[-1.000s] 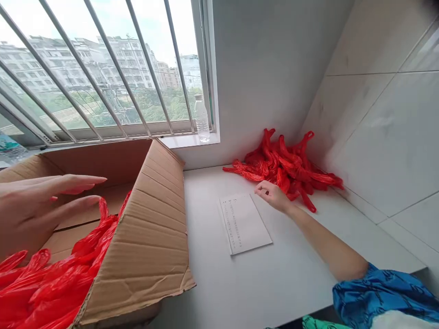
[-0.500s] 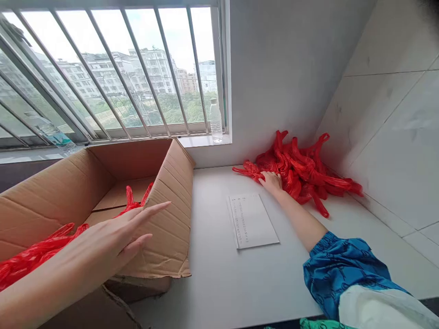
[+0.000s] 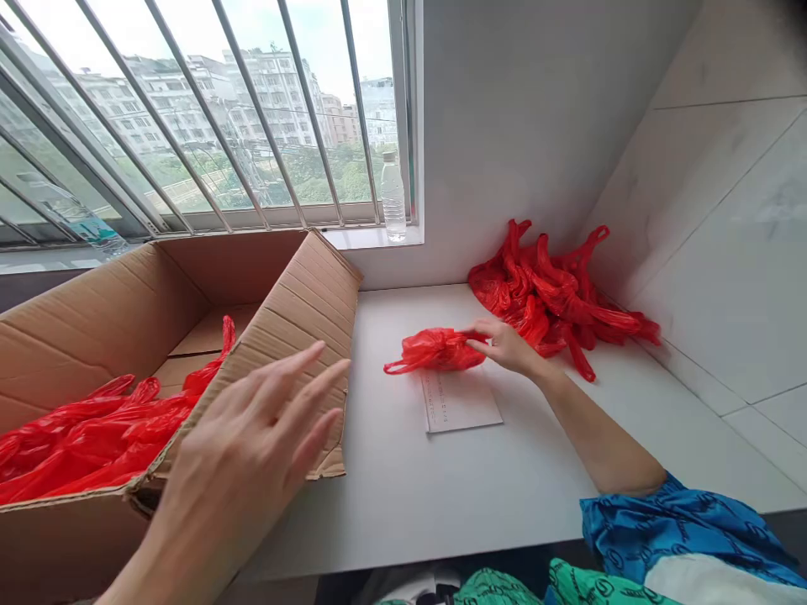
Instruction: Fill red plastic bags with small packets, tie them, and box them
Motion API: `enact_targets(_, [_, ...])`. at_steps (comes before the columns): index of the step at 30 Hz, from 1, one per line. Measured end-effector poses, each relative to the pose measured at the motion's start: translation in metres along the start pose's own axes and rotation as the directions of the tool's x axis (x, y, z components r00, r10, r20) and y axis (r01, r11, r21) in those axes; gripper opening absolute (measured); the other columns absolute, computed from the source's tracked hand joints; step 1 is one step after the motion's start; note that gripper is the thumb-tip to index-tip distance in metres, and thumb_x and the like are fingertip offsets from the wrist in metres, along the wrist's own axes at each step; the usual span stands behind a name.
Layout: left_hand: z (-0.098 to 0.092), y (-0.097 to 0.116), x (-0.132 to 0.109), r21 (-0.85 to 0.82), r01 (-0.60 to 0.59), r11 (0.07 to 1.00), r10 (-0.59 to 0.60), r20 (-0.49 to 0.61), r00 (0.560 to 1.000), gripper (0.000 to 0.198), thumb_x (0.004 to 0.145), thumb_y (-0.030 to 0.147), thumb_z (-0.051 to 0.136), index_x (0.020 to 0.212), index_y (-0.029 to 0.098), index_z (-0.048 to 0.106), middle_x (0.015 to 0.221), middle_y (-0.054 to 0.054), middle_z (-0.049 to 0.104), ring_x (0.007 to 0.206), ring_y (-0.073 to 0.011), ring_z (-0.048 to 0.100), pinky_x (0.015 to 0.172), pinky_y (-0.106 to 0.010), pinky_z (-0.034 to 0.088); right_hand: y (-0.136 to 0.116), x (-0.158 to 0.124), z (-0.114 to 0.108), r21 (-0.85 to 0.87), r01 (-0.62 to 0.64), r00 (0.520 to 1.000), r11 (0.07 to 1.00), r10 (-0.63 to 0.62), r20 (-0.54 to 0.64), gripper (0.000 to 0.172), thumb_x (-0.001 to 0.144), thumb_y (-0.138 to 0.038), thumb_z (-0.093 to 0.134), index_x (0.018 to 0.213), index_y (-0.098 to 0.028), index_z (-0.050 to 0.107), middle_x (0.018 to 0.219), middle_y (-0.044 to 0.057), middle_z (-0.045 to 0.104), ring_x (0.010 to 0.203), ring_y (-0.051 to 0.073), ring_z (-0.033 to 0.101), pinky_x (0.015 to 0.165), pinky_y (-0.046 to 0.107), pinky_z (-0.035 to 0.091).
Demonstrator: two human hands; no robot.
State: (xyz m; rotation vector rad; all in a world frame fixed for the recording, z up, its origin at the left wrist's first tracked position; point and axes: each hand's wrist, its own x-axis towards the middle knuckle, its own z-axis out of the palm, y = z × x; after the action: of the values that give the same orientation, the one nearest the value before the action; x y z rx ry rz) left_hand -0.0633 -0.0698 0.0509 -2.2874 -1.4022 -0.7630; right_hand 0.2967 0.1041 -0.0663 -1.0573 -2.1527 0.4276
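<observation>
My right hand (image 3: 508, 344) pinches one red plastic bag (image 3: 435, 350) and holds it just over the white printed sheet (image 3: 460, 403) on the counter. Behind that hand, a heap of red bags (image 3: 555, 294) lies in the tiled corner. My left hand (image 3: 258, 449) hovers with fingers spread in front of the cardboard box's (image 3: 296, 323) folded-down flap and holds nothing. Inside the box lie more red bags (image 3: 94, 433).
A clear water bottle (image 3: 393, 202) stands on the window sill behind the counter. A barred window (image 3: 189, 118) fills the upper left. The white counter (image 3: 441, 496) ends at a front edge near my blue sleeve (image 3: 681, 529). Tiled wall runs along the right.
My right hand reached into the heap, took one red bag and drew it left over the sheet. My left hand came out of the box and moved right, past the flap.
</observation>
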Motion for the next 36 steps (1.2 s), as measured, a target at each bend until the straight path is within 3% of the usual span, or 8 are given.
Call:
enact_targets(4, [0.085, 0.056, 0.009, -0.257, -0.077, 0.963, 0.139, 0.233, 0.962, 0.043, 0.095, 0.030, 0.053, 0.139, 0.033, 0.050, 0.140, -0.002, 0.056, 0.124, -0.0229, 0.056, 0.092, -0.037, 0.055, -0.007, -0.029, -0.004, 0.020, -0.112, 0.993, 0.993, 0.112, 0.038, 0.026, 0.092, -0.038, 0.061, 0.115, -0.028, 0.069, 0.128, 0.005, 0.061, 0.111, 0.022, 0.062, 0.082, 0.033, 0.054])
enact_targets(9, [0.193, 0.064, 0.025, -0.321, 0.224, 0.920, -0.190, 0.134, 0.973, 0.045, 0.095, 0.023, 0.050, 0.140, 0.021, 0.048, 0.147, -0.013, 0.048, 0.141, -0.0301, 0.039, 0.107, -0.049, 0.044, -0.021, -0.039, -0.004, -0.029, -0.107, 0.876, 0.994, 0.080, -0.476, 0.018, 0.096, -0.032, 0.055, 0.102, -0.022, 0.069, 0.111, 0.007, 0.066, 0.102, 0.020, 0.062, 0.076, 0.031, 0.051])
enact_targets(12, [0.222, 0.053, 0.028, -0.396, 0.333, 0.856, -0.300, 0.145, 0.943, 0.033, 0.094, 0.025, 0.052, 0.126, 0.023, 0.059, 0.135, -0.011, 0.059, 0.138, -0.0316, 0.043, 0.108, -0.051, 0.039, -0.030, -0.043, 0.015, -0.184, -0.009, 0.888, 0.983, -0.077, -0.454, 0.018, 0.096, -0.030, 0.055, 0.086, -0.021, 0.067, 0.087, 0.005, 0.067, 0.079, 0.017, 0.060, 0.064, 0.029, 0.046])
enact_targets(18, [0.230, 0.032, 0.022, -0.632, 0.498, 0.594, -0.422, 0.282, 0.861, 0.030, 0.100, 0.041, 0.041, 0.095, 0.021, 0.064, 0.084, -0.002, 0.070, 0.071, -0.0159, 0.063, 0.067, -0.027, 0.049, -0.023, -0.047, 0.057, -0.410, -0.011, 0.987, 0.912, -0.056, -0.152, 0.025, 0.090, -0.043, 0.064, 0.100, -0.021, 0.065, 0.098, 0.008, 0.069, 0.088, 0.024, 0.061, 0.073, 0.036, 0.043])
enact_targets(21, [0.230, 0.031, 0.021, -0.774, 0.514, 0.370, -0.476, 0.318, 0.820, 0.031, 0.098, 0.047, 0.046, 0.097, 0.021, 0.063, 0.075, 0.000, 0.065, 0.063, -0.0130, 0.056, 0.060, -0.022, 0.044, -0.013, -0.046, 0.064, -0.341, -0.110, 0.991, 0.933, 0.075, -0.114, 0.017, 0.091, -0.033, 0.062, 0.104, -0.021, 0.062, 0.101, 0.006, 0.070, 0.091, 0.024, 0.062, 0.079, 0.037, 0.043])
enact_targets(27, [0.241, 0.022, 0.021, -0.809, 0.549, 0.213, -0.590, 0.341, 0.732, 0.030, 0.094, 0.047, 0.054, 0.101, 0.019, 0.064, 0.080, -0.001, 0.065, 0.068, -0.0137, 0.058, 0.062, -0.023, 0.046, -0.005, -0.048, 0.049, -0.203, -0.145, 0.981, 0.968, 0.115, -0.154, 0.004, 0.091, -0.026, 0.058, 0.088, -0.024, 0.062, 0.084, 0.000, 0.070, 0.085, 0.020, 0.064, 0.101, 0.043, 0.038])
enact_targets(31, [0.237, 0.021, 0.022, -0.758, 0.563, 0.329, -0.655, 0.246, 0.714, 0.028, 0.095, 0.041, 0.054, 0.111, 0.020, 0.062, 0.091, -0.003, 0.064, 0.078, -0.0156, 0.060, 0.069, -0.027, 0.049, -0.004, -0.052, 0.030, -0.162, -0.159, 0.987, 0.974, 0.150, -0.064, 0.005, 0.090, -0.025, 0.059, 0.089, -0.025, 0.063, 0.085, -0.002, 0.070, 0.083, 0.020, 0.064, 0.100, 0.044, 0.037])
enact_targets(36, [0.218, 0.045, 0.026, -0.570, 0.349, 0.744, -0.449, -0.039, 0.893, 0.022, 0.097, 0.030, 0.050, 0.114, 0.023, 0.062, 0.123, -0.009, 0.060, 0.116, -0.0231, 0.057, 0.099, -0.041, 0.047, -0.019, -0.048, 0.039, -0.123, -0.226, 0.914, 0.966, 0.167, -0.370, 0.010, 0.095, -0.031, 0.053, 0.097, -0.025, 0.062, 0.095, 0.005, 0.069, 0.095, 0.024, 0.063, 0.090, 0.042, 0.047])
